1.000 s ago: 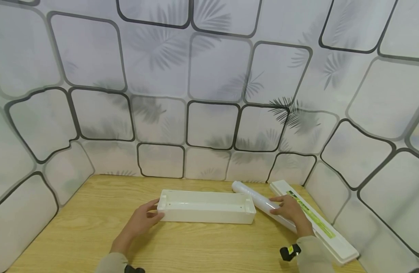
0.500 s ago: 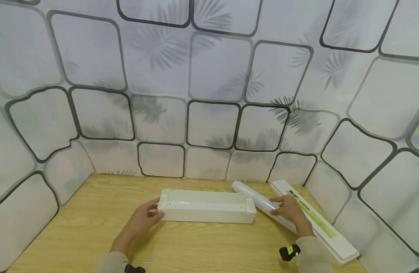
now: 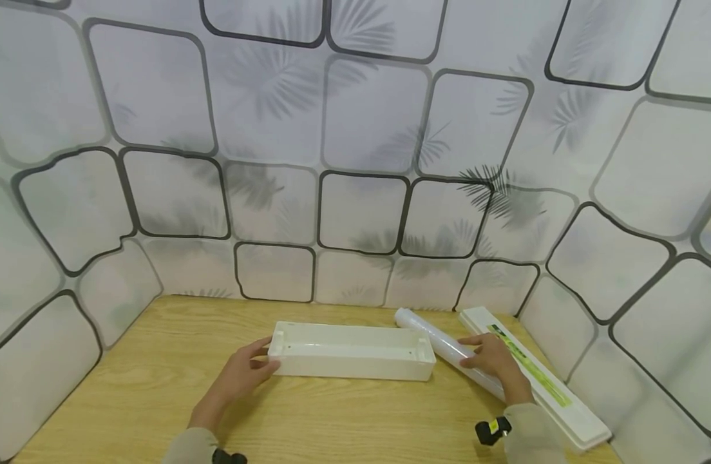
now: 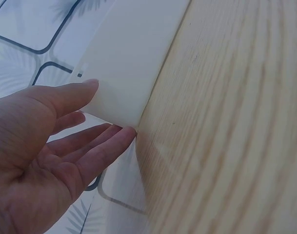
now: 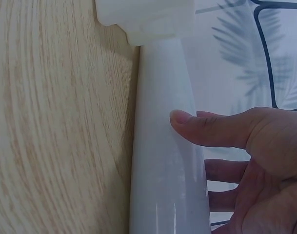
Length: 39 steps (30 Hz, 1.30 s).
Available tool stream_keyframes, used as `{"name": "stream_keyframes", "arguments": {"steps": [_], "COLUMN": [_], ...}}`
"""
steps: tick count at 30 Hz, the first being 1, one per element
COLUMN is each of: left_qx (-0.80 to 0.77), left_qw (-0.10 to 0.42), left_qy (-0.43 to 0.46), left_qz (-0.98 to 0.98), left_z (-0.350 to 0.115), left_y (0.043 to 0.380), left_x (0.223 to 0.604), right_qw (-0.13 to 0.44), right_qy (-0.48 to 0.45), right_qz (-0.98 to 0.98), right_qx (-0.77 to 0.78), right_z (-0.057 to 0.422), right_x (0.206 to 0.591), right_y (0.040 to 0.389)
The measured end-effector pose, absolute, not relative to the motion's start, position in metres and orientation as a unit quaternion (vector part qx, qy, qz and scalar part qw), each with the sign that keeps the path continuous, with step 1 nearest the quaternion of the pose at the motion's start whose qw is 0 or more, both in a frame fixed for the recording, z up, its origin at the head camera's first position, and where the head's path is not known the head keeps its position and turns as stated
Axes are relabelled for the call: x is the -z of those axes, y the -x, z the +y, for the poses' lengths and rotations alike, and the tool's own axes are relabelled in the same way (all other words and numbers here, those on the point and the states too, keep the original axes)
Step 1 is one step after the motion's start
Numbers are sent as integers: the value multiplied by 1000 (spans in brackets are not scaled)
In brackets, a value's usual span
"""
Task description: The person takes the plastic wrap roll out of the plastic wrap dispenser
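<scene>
A long white plastic box (image 3: 350, 367), open at the top, sits mid-table in the head view. My left hand (image 3: 239, 374) holds its left end, thumb against the front wall and fingers around the end. In the left wrist view the thumb (image 4: 92, 90) lies near a small slot in the box wall (image 4: 133, 53). To the right, a roll of clear plastic wrap (image 3: 448, 347) slants across the wood. My right hand (image 3: 494, 362) grips it, the thumb (image 5: 182, 118) on one side and the fingers on the other. The roll's near end is hidden behind my right wrist.
A long white lid (image 3: 584, 422) with a green and yellow label lies slantwise right of the roll, along the right wall. The wooden table (image 3: 332, 419) meets patterned walls (image 3: 355, 212) at the back and both sides.
</scene>
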<state>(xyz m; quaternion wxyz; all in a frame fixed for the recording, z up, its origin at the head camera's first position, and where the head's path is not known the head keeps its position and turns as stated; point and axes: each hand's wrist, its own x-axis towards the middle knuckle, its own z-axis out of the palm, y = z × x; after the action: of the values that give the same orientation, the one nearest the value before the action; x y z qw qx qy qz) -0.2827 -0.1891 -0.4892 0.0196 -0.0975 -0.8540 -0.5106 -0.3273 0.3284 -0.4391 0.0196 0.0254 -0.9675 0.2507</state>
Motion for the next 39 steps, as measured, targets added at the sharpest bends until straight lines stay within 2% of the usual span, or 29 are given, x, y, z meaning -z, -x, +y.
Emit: {"name": "stream_keyframes", "arguments": {"steps": [39], "left_qx": [508], "left_qw": [10], "left_qy": [101], "left_qz": [-855], "left_z": [-188], "left_y": [284], "left_x": [486], "right_qw": [-7], "right_qy": [-14], "right_qz": [-973], "right_qx": [-230], "right_z": [328], "right_x": [440], "right_y": [324]}}
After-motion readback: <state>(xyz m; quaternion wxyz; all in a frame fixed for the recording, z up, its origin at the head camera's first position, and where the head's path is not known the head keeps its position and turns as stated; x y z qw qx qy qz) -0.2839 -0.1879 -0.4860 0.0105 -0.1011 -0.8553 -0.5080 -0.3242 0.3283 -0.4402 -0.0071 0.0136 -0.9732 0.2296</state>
